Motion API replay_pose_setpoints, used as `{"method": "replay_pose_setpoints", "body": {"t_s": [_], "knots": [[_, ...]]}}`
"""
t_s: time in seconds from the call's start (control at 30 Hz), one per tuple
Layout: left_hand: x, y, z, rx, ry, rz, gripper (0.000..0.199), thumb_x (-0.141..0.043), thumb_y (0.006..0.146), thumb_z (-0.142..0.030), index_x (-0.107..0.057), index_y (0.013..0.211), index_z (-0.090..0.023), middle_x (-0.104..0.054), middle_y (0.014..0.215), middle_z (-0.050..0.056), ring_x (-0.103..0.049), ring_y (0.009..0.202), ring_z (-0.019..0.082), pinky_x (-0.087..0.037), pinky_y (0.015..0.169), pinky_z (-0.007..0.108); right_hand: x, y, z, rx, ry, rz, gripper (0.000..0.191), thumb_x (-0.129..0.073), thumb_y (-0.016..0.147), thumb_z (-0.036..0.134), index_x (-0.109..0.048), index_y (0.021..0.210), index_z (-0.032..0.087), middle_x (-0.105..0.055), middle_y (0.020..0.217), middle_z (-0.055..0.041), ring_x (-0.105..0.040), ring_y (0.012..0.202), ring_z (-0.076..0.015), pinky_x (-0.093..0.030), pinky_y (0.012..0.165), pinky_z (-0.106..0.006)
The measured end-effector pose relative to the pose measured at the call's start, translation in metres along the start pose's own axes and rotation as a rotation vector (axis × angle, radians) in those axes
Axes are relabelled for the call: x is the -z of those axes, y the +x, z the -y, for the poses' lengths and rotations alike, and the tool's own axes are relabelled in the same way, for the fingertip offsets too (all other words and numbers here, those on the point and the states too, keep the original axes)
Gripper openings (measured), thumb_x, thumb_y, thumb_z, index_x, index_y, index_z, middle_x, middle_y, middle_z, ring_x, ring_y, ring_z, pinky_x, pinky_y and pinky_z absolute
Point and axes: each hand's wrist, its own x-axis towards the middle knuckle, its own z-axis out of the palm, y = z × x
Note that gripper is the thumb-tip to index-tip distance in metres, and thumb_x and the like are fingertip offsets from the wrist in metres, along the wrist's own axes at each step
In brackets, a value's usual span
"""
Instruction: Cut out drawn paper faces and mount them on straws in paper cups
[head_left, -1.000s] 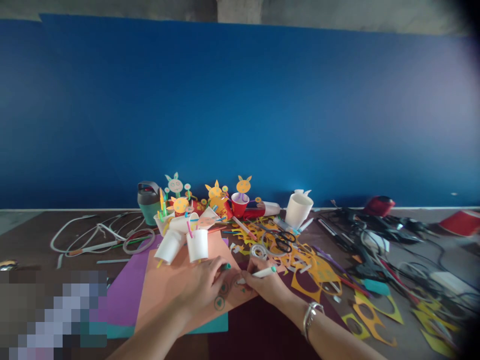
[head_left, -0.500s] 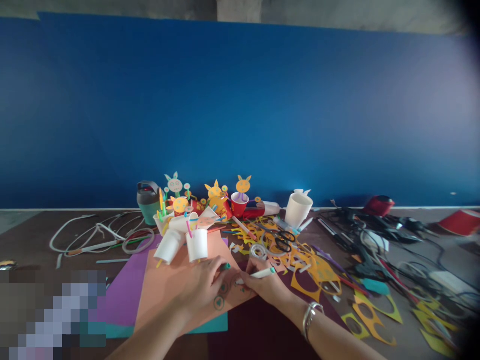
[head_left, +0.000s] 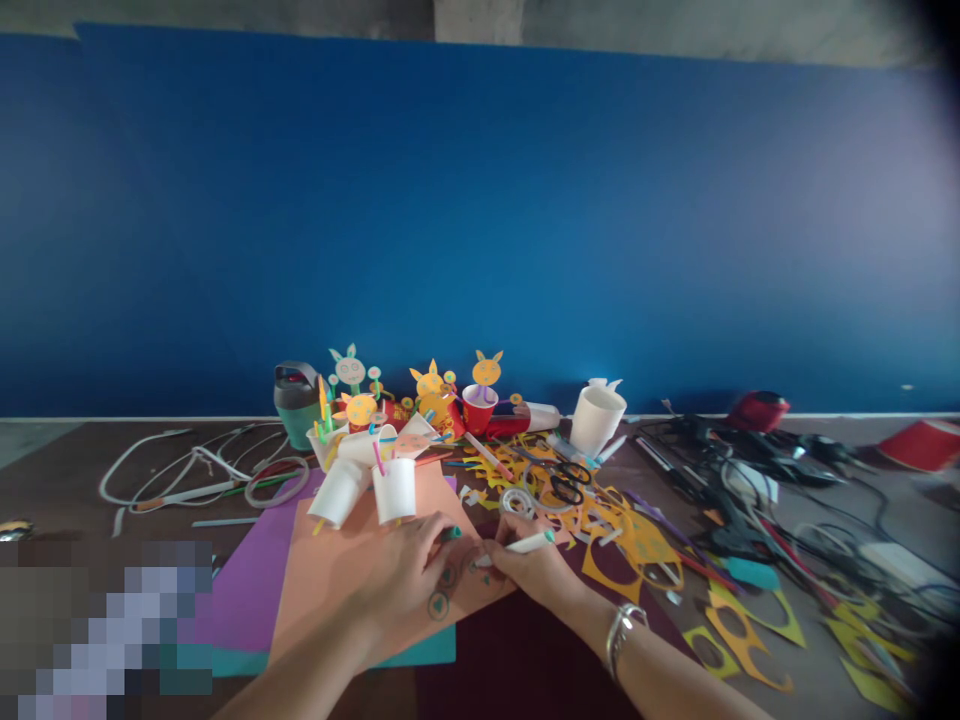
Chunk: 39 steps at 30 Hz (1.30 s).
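Observation:
My right hand (head_left: 521, 562) grips a white marker (head_left: 529, 543) with a green end, its tip down on the orange paper (head_left: 360, 560). Small circles with green hearts (head_left: 438, 606) are drawn on that sheet near my fingers. My left hand (head_left: 412, 560) rests on the paper and has a green marker cap (head_left: 451, 534) between its fingers. Beneath the orange sheet lie purple paper (head_left: 244, 580) and teal paper (head_left: 420, 648). White paper cups (head_left: 394, 490) stand and lie at the sheet's far end, just beyond my left hand.
Yellow paper scraps (head_left: 622, 540), black-handled scissors (head_left: 570, 483) and a tape roll (head_left: 517, 503) lie right of my hands. Rabbit-faced paper figures (head_left: 487, 370) stand at the back. A large white cup (head_left: 598, 420), tangled cables (head_left: 750, 490) and a grey-green bottle (head_left: 297, 405) stand around.
The marker in my right hand has tilted and shifted slightly, with its tip still at the drawn circles. My left hand stays in place.

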Motion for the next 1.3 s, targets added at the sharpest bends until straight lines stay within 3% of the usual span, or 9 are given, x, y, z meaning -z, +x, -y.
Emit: {"method": "replay_pose_setpoints", "body": {"t_s": [0.33,0.6,0.9,1.3], "knots": [[0.0020,0.0000,-0.0022,0.017,0.022,0.002,0.009,-0.048,0.085,-0.016,-0.056,0.085,-0.021,-0.060,0.067,-0.002,-0.054,0.060,0.013,-0.030,0.054,0.022,0.0004,-0.0008,0.0014,0.049,-0.052,-0.009,0.024,-0.058,0.075,0.028,-0.044,0.057,0.020,-0.051,0.051,0.0045,-0.046,0.049,-0.0098,-0.034,0.046,-0.019],[0.0052,0.0004,-0.0059,0.027,0.013,0.001,0.010,-0.048,0.085,-0.017,-0.057,0.085,-0.021,-0.061,0.068,-0.002,-0.055,0.062,0.013,-0.032,0.056,0.022,0.0002,0.0003,-0.0032,0.045,-0.082,-0.007,0.020,-0.059,0.069,0.022,-0.043,0.057,0.020,-0.045,0.051,0.0061,-0.040,0.049,-0.0085,-0.031,0.045,-0.019],[0.0030,0.0004,-0.0036,0.019,0.007,-0.007,0.009,-0.048,0.085,-0.018,-0.057,0.086,-0.021,-0.061,0.069,-0.002,-0.055,0.062,0.013,-0.032,0.055,0.022,0.0008,-0.0016,0.0039,-0.017,-0.008,0.014,0.021,-0.056,0.073,0.025,-0.043,0.057,0.021,-0.052,0.048,0.0050,-0.050,0.046,-0.0108,-0.035,0.043,-0.020],[0.0050,0.0005,-0.0050,0.027,0.013,0.026,0.008,-0.048,0.084,-0.017,-0.055,0.084,-0.021,-0.061,0.071,-0.002,-0.055,0.064,0.013,-0.032,0.057,0.023,-0.0005,-0.0001,-0.0005,0.009,-0.007,0.012,0.022,-0.058,0.073,0.027,-0.043,0.058,0.021,-0.053,0.049,0.0045,-0.051,0.046,-0.0109,-0.035,0.043,-0.020]]}}
